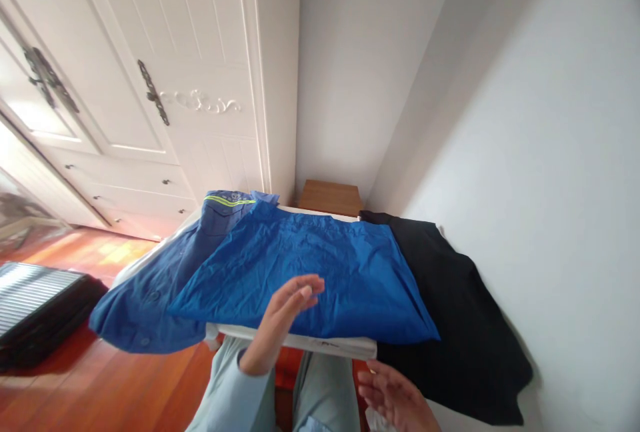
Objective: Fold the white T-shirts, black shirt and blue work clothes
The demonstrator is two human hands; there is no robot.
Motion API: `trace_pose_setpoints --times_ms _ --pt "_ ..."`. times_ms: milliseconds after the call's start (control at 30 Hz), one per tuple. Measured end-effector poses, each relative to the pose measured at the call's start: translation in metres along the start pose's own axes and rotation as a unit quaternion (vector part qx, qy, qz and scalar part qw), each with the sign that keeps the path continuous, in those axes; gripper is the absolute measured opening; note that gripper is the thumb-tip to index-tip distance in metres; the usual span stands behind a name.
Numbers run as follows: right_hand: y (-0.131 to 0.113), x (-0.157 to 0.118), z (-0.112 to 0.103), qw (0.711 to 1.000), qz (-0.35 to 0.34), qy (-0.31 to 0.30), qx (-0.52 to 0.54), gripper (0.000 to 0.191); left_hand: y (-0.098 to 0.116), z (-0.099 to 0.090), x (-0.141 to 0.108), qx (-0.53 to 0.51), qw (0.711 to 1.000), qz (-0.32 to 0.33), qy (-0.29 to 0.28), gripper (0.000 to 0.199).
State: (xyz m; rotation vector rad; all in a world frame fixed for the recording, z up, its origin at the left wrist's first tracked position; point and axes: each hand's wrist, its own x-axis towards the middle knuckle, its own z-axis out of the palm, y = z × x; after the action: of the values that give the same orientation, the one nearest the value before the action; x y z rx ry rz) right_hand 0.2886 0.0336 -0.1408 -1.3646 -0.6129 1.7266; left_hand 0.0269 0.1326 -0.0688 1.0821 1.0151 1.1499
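Note:
A bright blue cloth garment (310,265), wrinkled, lies spread over a narrow white-covered surface (345,347) in front of me. My left hand (287,319) is over its near part, fingers stretched out and nothing in them; whether it touches the cloth I cannot tell. Low at the right, by the near edge, my right hand (393,395) is open with its fingers apart, close to a black garment (455,299). That black garment lies partly under the blue one and hangs down at the right. A duller blue buttoned garment (187,285) with a yellow-green stripe lies at the left.
A white wardrobe (210,39) with dark metal handles stands at the back left. Behind the surface is a brown wooden box-like piece (330,197). A plain wall (560,172) borders the right side. A dark ribbed suitcase (45,312) lies on the reddish wooden floor (165,385).

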Motion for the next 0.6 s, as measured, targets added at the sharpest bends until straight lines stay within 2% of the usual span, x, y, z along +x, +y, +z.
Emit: trace_pose_setpoints --times_ms 67,133,233,300,367,433,467,533,600 --pt "-0.011 0.002 0.016 1.0 0.004 -0.016 0.024 0.074 -0.021 0.009 -0.037 -0.06 0.993 -0.098 -0.006 0.051" --pt "-0.021 0.003 0.028 0.999 -0.012 -0.019 0.03 0.074 -0.042 0.006 -0.059 -0.072 0.985 -0.157 0.018 0.053" --pt "-0.037 0.003 0.029 0.998 -0.065 -0.002 -0.01 0.073 -0.068 -0.017 -0.072 -0.098 0.968 -0.211 0.097 0.052" --pt "-0.051 0.004 0.016 0.987 -0.137 0.043 -0.076 0.07 -0.079 -0.035 -0.072 -0.125 0.954 -0.228 0.146 0.045" --pt "-0.067 0.006 -0.006 0.953 -0.222 0.126 -0.162 0.07 -0.083 -0.046 -0.069 -0.152 0.946 -0.231 0.168 0.031" --pt "-0.082 0.01 -0.032 0.896 -0.28 0.224 -0.261 0.072 -0.08 -0.05 -0.067 -0.168 0.943 -0.236 0.163 0.02" --pt "-0.089 0.013 -0.044 0.868 -0.284 0.258 -0.315 0.07 -0.076 -0.049 -0.065 -0.171 0.941 -0.246 0.158 0.019" --pt "-0.101 0.019 -0.063 0.83 -0.254 0.261 -0.423 0.054 -0.067 -0.044 -0.061 -0.176 0.935 -0.267 0.153 0.019" --pt "-0.112 0.023 -0.074 0.806 -0.224 0.212 -0.504 0.039 -0.059 -0.039 -0.056 -0.191 0.927 -0.282 0.155 0.017"
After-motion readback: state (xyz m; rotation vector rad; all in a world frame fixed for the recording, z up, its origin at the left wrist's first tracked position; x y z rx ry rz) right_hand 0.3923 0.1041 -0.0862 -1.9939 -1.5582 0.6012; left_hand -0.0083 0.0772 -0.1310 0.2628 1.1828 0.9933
